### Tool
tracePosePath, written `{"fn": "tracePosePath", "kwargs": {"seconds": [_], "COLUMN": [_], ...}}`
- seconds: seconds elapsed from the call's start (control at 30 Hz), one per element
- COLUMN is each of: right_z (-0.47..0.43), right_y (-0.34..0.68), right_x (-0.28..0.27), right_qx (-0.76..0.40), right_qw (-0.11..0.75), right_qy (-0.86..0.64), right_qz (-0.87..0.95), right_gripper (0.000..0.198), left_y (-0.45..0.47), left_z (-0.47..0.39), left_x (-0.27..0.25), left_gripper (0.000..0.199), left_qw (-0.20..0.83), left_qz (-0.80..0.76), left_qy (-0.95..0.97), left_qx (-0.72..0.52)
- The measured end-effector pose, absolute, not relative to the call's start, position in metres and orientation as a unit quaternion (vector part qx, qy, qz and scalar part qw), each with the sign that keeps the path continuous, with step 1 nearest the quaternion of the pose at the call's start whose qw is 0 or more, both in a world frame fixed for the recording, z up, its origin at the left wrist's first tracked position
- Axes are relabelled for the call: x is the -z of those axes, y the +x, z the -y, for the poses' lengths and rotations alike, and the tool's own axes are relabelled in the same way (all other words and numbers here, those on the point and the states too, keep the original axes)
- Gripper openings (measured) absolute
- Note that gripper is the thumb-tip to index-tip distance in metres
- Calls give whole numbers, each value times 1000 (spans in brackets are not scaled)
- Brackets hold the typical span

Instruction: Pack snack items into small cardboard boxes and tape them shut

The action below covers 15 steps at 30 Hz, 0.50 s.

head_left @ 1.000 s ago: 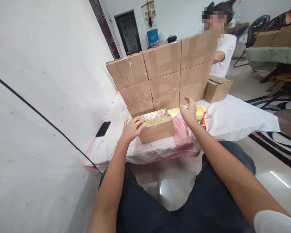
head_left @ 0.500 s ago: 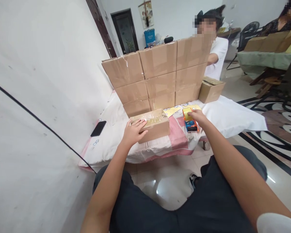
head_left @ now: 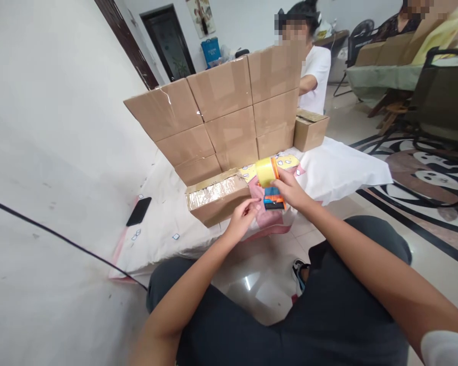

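My right hand [head_left: 292, 189] grips a tape dispenser [head_left: 266, 172] with a yellow roll, an orange frame and a blue and black front end. It is held over the near edge of the table. My left hand [head_left: 245, 217] is close to the dispenser's blue and black end, thumb and fingers pinched together; whether tape is between them is too small to see. Just left of both hands lies a closed cardboard box [head_left: 225, 205], with shiny clear tape along its top. Neither hand appears to hold the box.
Stacked cardboard boxes [head_left: 231, 127] form a wall behind the box. Another carton [head_left: 312, 133] stands to their right. A black phone [head_left: 139, 211] lies on the cloth-covered table [head_left: 164, 223] at left, near the white wall. A person in a white shirt [head_left: 317, 71] is behind the stack.
My left hand has left the box top and moved right, to the dispenser. My right hand has brought the dispenser nearer the box and turned it. The view has shifted right.
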State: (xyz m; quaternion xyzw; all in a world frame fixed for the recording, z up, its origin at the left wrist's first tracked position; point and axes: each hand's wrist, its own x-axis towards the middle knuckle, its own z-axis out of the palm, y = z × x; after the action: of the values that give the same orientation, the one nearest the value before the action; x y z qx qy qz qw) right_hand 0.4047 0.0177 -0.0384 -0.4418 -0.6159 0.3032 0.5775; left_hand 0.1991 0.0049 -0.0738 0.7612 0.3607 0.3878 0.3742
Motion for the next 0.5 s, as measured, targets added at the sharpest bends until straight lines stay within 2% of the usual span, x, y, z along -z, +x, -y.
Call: {"fn": "tracePosePath", "kwargs": {"seconds": [0.1, 0.3, 0.5], "right_z": [-4, -7, -30], "right_y": [389, 393, 416], "right_x": [35, 51, 66], "right_qx": [-258, -228, -124], "right_qw": [596, 632, 582], "right_qy": [-435, -444, -478], "right_qz": [623, 593, 645], "right_gripper": [21, 44, 61], "left_y": [219, 242, 251], "left_z": [-6, 1, 14], "left_x": [70, 66, 60], "left_gripper": [37, 27, 27], "left_qw": [436, 496, 532], "left_qz": [-349, -353, -378], "left_qy": [715, 640, 595], "left_qx": [-419, -469, -469]}}
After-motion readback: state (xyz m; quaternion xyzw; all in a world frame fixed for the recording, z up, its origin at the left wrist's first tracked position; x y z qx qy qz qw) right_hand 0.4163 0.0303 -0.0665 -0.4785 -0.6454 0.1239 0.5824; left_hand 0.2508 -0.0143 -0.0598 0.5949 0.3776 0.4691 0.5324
